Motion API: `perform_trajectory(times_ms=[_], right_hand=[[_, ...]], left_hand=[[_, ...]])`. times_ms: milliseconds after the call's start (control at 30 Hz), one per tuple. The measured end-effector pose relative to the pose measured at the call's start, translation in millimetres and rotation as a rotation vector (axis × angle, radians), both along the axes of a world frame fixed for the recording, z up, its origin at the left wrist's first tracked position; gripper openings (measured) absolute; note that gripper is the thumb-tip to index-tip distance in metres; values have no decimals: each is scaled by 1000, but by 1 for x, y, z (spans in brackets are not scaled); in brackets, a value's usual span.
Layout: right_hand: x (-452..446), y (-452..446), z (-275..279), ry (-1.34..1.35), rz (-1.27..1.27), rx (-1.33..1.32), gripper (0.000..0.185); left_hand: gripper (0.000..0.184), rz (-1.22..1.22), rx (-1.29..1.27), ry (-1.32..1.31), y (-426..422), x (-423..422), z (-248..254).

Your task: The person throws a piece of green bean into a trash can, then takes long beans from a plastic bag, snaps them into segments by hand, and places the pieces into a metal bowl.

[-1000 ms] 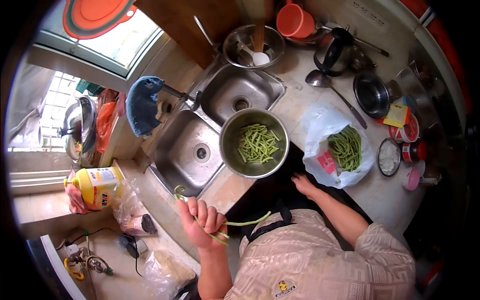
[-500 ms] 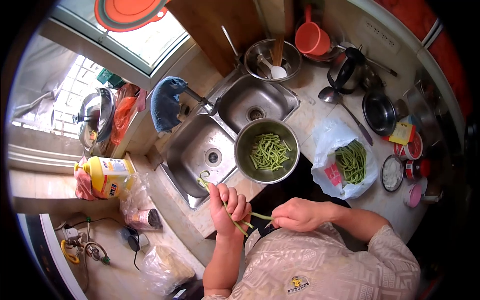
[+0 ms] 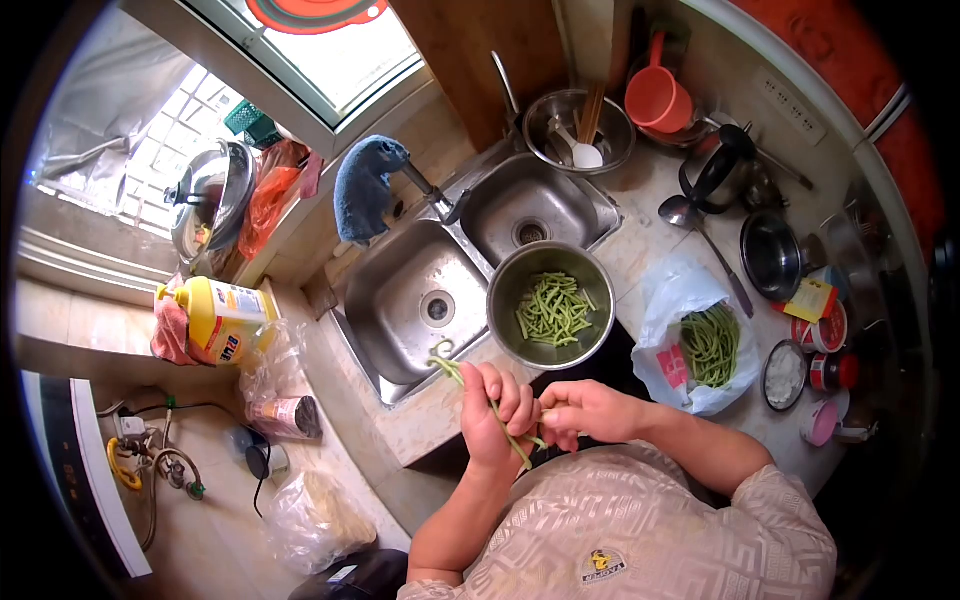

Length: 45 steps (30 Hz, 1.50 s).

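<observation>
My left hand [image 3: 490, 420] is closed around a few long green beans [image 3: 447, 364], whose curled ends stick out above the thumb and whose other ends poke out below the fist. Right beside it, my right hand [image 3: 592, 410] is closed, fingertips pinched at a bean by the left fingers; the pinched part is mostly hidden. Just beyond both hands stands a steel pot [image 3: 500, 325] with short cut bean pieces [image 3: 555, 308] in it. To the right, a white plastic bag [image 3: 655, 315] lies open around more whole long beans [image 3: 710, 345].
Behind the pot is a double steel sink [image 3: 395, 300] with a blue cloth [image 3: 368, 190] over its faucet. A ladle [image 3: 715, 255], a black bowl [image 3: 770, 255] and several jars stand at right. A yellow bottle [image 3: 215, 315] and plastic bags lie at left.
My right hand has moved in against my left; the bean stretch that showed between them is now mostly hidden. The camera view has shifted slightly.
</observation>
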State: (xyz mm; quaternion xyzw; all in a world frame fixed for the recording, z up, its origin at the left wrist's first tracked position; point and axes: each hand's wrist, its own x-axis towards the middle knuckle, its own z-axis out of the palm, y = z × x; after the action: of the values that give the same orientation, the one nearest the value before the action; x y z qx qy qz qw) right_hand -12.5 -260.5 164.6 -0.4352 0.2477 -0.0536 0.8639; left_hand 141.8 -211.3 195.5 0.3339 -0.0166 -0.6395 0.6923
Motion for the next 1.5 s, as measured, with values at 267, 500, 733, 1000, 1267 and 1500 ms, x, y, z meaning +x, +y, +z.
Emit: perform_trajectory(times_ms=[267, 500, 733, 1000, 1267, 1500], right_hand=[[5, 10, 11, 235, -17, -574, 21], [13, 12, -37, -11, -586, 477, 15], [13, 11, -4, 17, -33, -199, 16], [15, 26, -9, 80, -26, -94, 12], [8, 27, -11, 95, -78, -88, 16], [1, 20, 1, 132, -72, -187, 14]], left_hand=[[43, 79, 19, -21, 4, 17, -7], [43, 164, -47, 86, 18, 21, 2], [42, 96, -3, -3, 19, 13, -11], [27, -211, 46, -418, 37, 26, -41], [16, -491, -34, -475, 46, 53, -25], [18, -386, 70, -469, 55, 66, -20]])
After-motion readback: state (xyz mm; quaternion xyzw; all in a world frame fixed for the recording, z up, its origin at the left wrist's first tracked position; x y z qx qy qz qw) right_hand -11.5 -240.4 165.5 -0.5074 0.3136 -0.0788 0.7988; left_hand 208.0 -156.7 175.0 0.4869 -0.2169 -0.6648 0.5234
